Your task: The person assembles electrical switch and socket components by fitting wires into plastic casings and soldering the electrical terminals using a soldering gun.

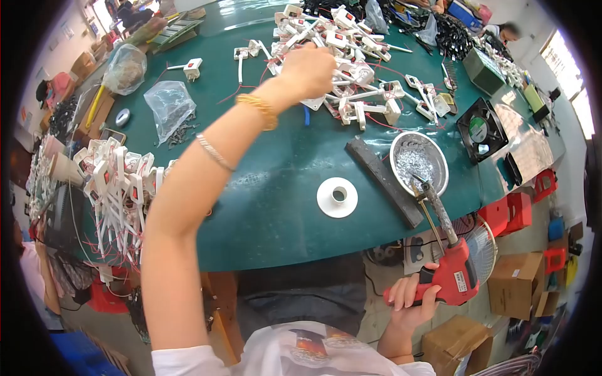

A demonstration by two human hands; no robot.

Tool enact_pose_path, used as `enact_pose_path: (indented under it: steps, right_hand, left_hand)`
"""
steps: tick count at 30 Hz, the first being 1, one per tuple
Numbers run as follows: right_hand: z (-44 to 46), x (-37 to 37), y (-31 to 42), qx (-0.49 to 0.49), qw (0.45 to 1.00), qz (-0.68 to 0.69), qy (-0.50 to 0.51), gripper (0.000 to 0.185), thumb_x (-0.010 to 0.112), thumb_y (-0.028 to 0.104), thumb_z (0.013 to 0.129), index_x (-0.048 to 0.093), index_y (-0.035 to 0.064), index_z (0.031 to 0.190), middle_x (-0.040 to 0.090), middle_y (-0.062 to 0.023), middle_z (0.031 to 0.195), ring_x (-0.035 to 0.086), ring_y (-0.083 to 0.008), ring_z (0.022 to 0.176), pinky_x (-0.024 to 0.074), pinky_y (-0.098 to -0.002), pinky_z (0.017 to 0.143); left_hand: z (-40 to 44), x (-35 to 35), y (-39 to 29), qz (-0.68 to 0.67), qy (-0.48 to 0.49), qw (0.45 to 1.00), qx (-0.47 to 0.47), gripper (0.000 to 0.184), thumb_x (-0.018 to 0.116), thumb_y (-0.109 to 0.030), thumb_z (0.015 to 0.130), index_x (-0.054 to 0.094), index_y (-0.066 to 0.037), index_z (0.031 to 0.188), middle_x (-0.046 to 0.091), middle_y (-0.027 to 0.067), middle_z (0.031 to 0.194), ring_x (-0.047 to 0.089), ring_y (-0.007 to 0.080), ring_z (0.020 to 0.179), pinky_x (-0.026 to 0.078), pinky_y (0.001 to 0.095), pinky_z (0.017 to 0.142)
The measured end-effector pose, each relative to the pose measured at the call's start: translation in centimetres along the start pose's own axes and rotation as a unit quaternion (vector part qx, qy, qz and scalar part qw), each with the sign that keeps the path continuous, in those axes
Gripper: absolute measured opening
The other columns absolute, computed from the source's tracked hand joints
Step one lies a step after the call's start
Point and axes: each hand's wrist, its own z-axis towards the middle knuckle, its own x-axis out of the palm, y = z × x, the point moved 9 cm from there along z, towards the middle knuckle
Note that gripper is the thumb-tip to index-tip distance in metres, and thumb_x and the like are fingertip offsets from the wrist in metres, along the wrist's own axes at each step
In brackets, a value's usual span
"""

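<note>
White shirt (295, 354), right grip (411, 302) round soldering gun (453, 272), left grip (308, 70) at devices (338, 39), closure unclear

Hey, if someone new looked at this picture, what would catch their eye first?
Probably the bright red soldering gun in the right hand at lower right, its tip over a metal bowl of silvery bits. Next, perhaps, the big heap of white plastic parts at the top of the green table, where the left hand is.
</note>
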Motion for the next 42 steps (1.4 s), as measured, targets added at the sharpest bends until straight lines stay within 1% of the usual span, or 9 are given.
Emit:
enact_pose_path:
  steps: [5,15,22,26,33,35,37,40,42]
  right_hand:
    - [0.1,-1.1,0.2,-0.008,0.999,-0.001,-0.046,0.047,0.042,0.039,0.096,0.038,-0.0008,0.121,0.037,-0.0013,0.049,0.037,-0.0129,0.035,0.0372,-0.0297,0.039]
    - [0.3,-1.3,-0.5,0.003,1.0,0.006,-0.03,0.048,0.041,0.039,0.096,0.036,-0.0008,0.122,0.038,-0.0015,0.05,0.036,-0.0127,0.035,0.0375,-0.0288,0.039]
    - [0.3,-0.9,-0.3,0.004,1.0,0.002,-0.002,0.044,0.038,0.038,0.098,0.034,0.0018,0.124,0.036,0.0003,0.051,0.035,-0.0106,0.036,0.0384,-0.027,0.043]
    - [0.2,-1.1,-0.4,0.008,1.0,-0.003,-0.004,0.044,0.038,0.037,0.098,0.034,0.002,0.125,0.037,0.0003,0.051,0.035,-0.0106,0.037,0.0388,-0.0272,0.043]
    - [0.2,-0.4,-0.3,0.006,1.0,0.003,0.027,0.045,0.038,0.037,0.098,0.034,0.0022,0.126,0.037,0.0,0.051,0.036,-0.0107,0.037,0.0386,-0.0274,0.043]
    - [0.1,-0.5,-0.1,-0.001,1.0,0.002,0.03,0.045,0.037,0.037,0.098,0.034,0.0022,0.126,0.037,0.0,0.051,0.035,-0.0107,0.037,0.0386,-0.0273,0.043]
    - [0.0,-0.9,0.0,-0.004,1.0,-0.004,0.012,0.045,0.037,0.037,0.098,0.034,0.002,0.125,0.036,0.0,0.051,0.035,-0.0108,0.037,0.0383,-0.0273,0.043]
    - [0.1,-0.8,0.1,-0.002,1.0,0.002,-0.001,0.044,0.037,0.037,0.098,0.034,0.0017,0.125,0.036,-0.0001,0.051,0.035,-0.0109,0.037,0.0382,-0.0273,0.043]
    - [0.1,-0.8,-0.2,0.001,1.0,0.004,0.0,0.045,0.037,0.037,0.098,0.034,0.0016,0.125,0.036,-0.0001,0.051,0.035,-0.0109,0.037,0.038,-0.0274,0.043]
  left_hand:
    - [-6.3,-3.0,1.3,-0.038,-0.049,0.997,0.038,0.025,0.06,-0.014,0.08,0.065,-0.009,0.104,0.059,0.008,0.095,0.055,0.0266,0.095,0.046,0.0384,0.082]
    - [-16.6,-1.5,-0.7,-0.199,0.014,0.979,0.031,0.034,0.066,-0.002,0.075,0.065,-0.009,0.107,0.058,0.0055,0.089,0.051,0.0246,0.08,0.044,0.0346,0.072]
    - [-18.0,-1.9,0.9,-0.209,0.004,0.978,-0.005,0.038,0.064,0.005,0.073,0.063,-0.007,0.109,0.057,0.012,0.112,0.058,0.0268,0.095,0.048,0.0374,0.079]
    - [-18.6,-3.1,-0.7,-0.188,-0.054,0.98,-0.031,0.037,0.065,0.004,0.073,0.061,-0.005,0.109,0.056,0.014,0.111,0.058,0.0274,0.089,0.048,0.0373,0.076]
    - [-16.8,1.4,-2.5,-0.058,-0.002,0.998,0.035,0.017,0.063,-0.01,0.079,0.06,-0.006,0.095,0.061,0.0107,0.071,0.061,0.0278,0.068,0.047,0.0385,0.062]
    - [-15.9,1.6,-0.5,-0.015,0.004,0.999,-0.047,0.011,0.059,-0.012,0.082,0.06,-0.008,0.093,0.059,0.0123,0.063,0.061,0.0299,0.059,0.047,0.0393,0.054]
    - [-15.2,-1.7,1.1,-0.06,-0.115,0.989,-0.071,0.008,0.057,-0.012,0.085,0.062,-0.008,0.089,0.062,0.0126,0.065,0.061,0.0311,0.057,0.046,0.0397,0.051]
    - [-15.0,-2.5,2.4,-0.083,-0.084,0.986,-0.121,0.01,0.058,-0.012,0.084,0.063,-0.007,0.091,0.064,0.0126,0.07,0.062,0.0307,0.061,0.047,0.0397,0.054]
    - [-15.6,-1.6,0.4,-0.139,-0.064,0.988,-0.03,0.014,0.059,-0.011,0.083,0.064,-0.007,0.096,0.066,0.0127,0.077,0.063,0.0297,0.067,0.048,0.039,0.057]
